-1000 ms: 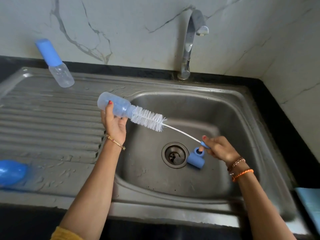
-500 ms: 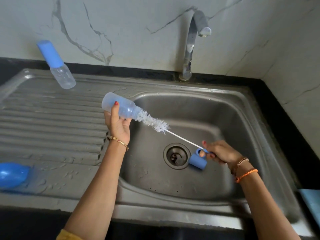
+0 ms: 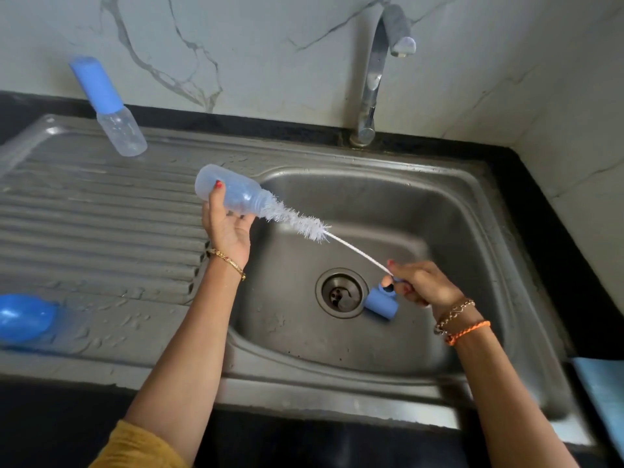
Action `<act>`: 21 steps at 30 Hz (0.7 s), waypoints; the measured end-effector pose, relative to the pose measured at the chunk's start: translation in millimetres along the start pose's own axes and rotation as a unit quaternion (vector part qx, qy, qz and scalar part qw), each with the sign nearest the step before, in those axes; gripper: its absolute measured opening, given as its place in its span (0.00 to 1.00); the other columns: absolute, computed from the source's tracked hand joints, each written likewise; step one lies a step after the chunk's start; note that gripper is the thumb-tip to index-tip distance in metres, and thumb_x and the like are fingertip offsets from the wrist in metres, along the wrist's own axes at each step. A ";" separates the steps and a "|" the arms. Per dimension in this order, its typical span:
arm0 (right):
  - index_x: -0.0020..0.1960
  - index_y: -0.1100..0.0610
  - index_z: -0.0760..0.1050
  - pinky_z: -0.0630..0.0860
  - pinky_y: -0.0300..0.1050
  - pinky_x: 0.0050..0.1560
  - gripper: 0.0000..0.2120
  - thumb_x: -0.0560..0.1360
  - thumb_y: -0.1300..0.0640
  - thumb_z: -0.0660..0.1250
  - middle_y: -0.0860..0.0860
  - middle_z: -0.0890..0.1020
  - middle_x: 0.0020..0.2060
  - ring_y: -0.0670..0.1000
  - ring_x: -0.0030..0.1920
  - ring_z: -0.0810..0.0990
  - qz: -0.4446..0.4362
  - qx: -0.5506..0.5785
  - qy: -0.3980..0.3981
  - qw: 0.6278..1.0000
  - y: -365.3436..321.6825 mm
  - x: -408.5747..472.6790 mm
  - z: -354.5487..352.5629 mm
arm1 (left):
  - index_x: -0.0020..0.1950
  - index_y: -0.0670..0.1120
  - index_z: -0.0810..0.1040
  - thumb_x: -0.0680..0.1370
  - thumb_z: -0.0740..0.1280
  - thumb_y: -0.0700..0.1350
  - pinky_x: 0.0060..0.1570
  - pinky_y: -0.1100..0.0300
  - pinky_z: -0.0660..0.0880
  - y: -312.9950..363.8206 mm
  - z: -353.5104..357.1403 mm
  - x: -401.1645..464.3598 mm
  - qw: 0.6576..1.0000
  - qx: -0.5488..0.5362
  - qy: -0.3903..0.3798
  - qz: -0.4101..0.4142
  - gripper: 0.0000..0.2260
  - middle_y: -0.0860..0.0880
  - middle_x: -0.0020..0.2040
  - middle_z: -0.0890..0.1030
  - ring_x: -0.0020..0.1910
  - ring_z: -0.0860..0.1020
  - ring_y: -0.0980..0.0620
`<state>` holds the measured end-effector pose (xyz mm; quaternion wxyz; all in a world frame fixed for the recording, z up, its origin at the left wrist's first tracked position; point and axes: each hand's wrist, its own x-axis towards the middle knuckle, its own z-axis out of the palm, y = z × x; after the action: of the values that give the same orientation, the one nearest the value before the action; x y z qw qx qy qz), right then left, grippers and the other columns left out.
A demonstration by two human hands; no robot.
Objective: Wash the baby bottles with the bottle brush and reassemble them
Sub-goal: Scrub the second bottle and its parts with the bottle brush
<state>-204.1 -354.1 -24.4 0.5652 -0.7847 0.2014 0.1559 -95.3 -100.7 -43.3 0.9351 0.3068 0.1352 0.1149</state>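
**Brush at the bottle's mouth, over the sink**

The left hand (image 3: 229, 228) holds an open, clear baby bottle (image 3: 229, 194) on its side above the near-left rim of the sink basin (image 3: 439, 231), fingers curled round it and mouth pointing right. The right hand (image 3: 418, 282) pinches the blue handle end of the bottle brush (image 3: 297, 221); its white bristles sit mostly outside the bottle, their tip at or just inside the neck. Directly below the right hand, a blue cap (image 3: 380, 307) lies on its side on the basin floor, just beside the drain (image 3: 341, 293). A second bottle with a blue cover (image 3: 108, 106) stands at the back of the ribbed drainboard (image 3: 101, 224). A blue rounded object (image 3: 23, 317) rests at the left edge. The tap (image 3: 374, 72) arches over the basin's rear.
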 end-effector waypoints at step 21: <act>0.34 0.52 0.76 0.73 0.44 0.38 0.09 0.67 0.52 0.75 0.49 0.81 0.31 0.51 0.36 0.79 -0.151 -0.213 0.173 0.950 11.6 6.1 3.2 | 0.56 0.43 0.73 0.69 0.67 0.47 0.40 0.57 0.79 -1.2 -5.6 1.2 0.997 0.068 -0.014 0.026 0.17 0.46 0.50 0.77 0.51 0.78 0.49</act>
<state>-204.6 -355.1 -37.9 0.3585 -0.9229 0.1372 -0.0308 -95.7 -98.2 -48.6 0.9106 0.3747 0.1214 0.1251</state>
